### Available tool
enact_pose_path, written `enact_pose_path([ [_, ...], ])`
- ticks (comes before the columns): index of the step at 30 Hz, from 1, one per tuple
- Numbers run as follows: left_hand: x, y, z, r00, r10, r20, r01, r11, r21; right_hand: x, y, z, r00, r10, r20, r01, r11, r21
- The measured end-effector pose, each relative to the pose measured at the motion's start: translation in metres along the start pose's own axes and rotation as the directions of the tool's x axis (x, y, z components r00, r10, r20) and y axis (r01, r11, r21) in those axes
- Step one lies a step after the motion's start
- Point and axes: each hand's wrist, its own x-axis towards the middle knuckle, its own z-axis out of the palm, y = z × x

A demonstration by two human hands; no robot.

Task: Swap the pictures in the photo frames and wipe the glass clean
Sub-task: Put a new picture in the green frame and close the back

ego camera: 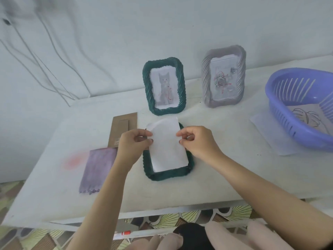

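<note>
A dark green frame (169, 175) lies face down on the white table (225, 174). A white sheet of paper (168, 150), blank side up, sits in its opening with the top edge lifted. My left hand (134, 143) pinches the sheet's left edge and my right hand (195, 140) pinches its right edge. Behind them a second green frame (164, 86) stands upright with a cat picture. A grey frame (224, 77) stands to its right with a rose picture. A brown cardboard backing (122, 127) lies left of the flat frame. A purple cloth (98, 170) lies at the near left.
A purple plastic basket (299, 107) at the right edge holds a leaf drawing and rests on a white sheet (270, 136). The wall runs close behind the frames, with cables hanging at the left. A pink stain marks the table beside the cloth.
</note>
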Motion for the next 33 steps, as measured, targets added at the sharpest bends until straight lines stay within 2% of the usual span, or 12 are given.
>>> enact_pose_path([
  [5,0.01,-0.013,-0.002,0.997,0.059,0.041,-0.065,0.987,0.148,0.003,0.005,0.008,1.0,-0.017,0.012,0.019,0.976,-0.215],
  [11,0.017,-0.023,0.001,0.988,0.14,0.071,-0.155,0.945,0.289,0.003,0.009,0.01,0.999,-0.03,0.038,0.041,0.947,-0.319],
  [14,0.017,-0.029,0.003,0.974,0.198,0.109,-0.225,0.892,0.392,0.005,0.011,0.011,0.998,-0.055,0.044,0.067,0.926,-0.372],
  [18,0.02,-0.034,0.003,0.947,0.296,0.122,-0.313,0.773,0.552,0.005,0.011,0.011,0.995,-0.066,0.072,0.089,0.918,-0.386],
  [25,0.023,-0.042,0.002,0.946,0.263,0.19,-0.324,0.804,0.499,0.005,0.015,0.015,0.994,-0.064,0.083,0.091,0.922,-0.376],
  [33,0.016,-0.053,0.004,0.91,0.353,0.216,-0.408,0.683,0.606,0.003,0.019,0.018,0.995,-0.087,0.049,0.099,0.913,-0.395],
])
